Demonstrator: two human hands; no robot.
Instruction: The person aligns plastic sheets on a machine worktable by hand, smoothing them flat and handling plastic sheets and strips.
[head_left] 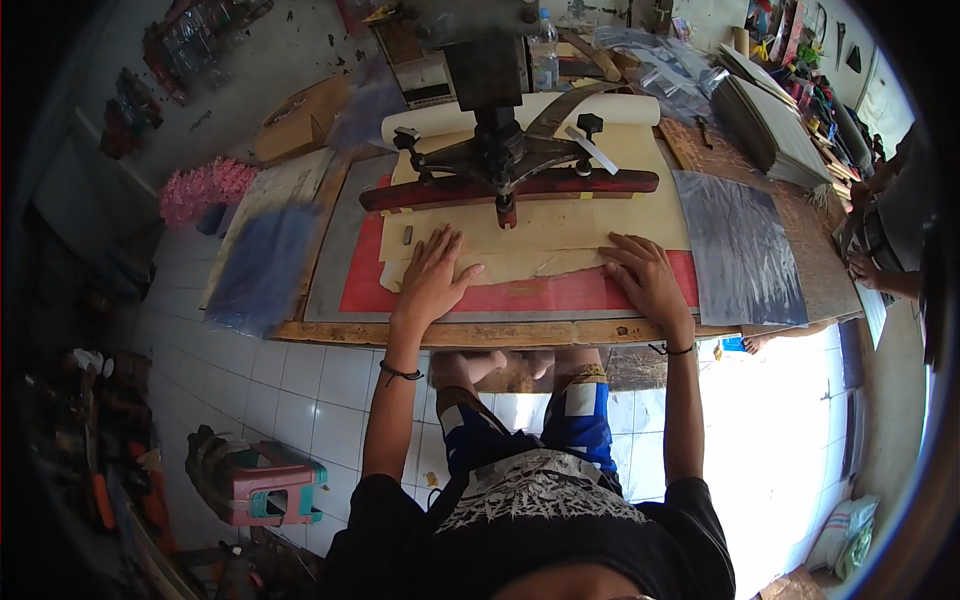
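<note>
My left hand (431,272) lies flat with fingers spread on a tan paper sheet (520,238), near its left front corner. On the right, my right hand (645,277) rests palm down on the sheet's front edge, fingers stretched out. Under the paper shows a red sheet (540,295) on the table. Just beyond my hands stands a black press head (505,160) with a long dark red bar (400,197) across the paper. A small grey piece (408,235) lies by my left fingertips. Behind the bar sits a white roll (600,108).
Blue-grey plastic sheets lie left (262,265) and right (740,245) on the table. A stack of boards (765,125) stands back right, a cardboard box (303,118) back left. Another person's hand (865,270) is at the right edge. A stool (275,490) stands on the floor.
</note>
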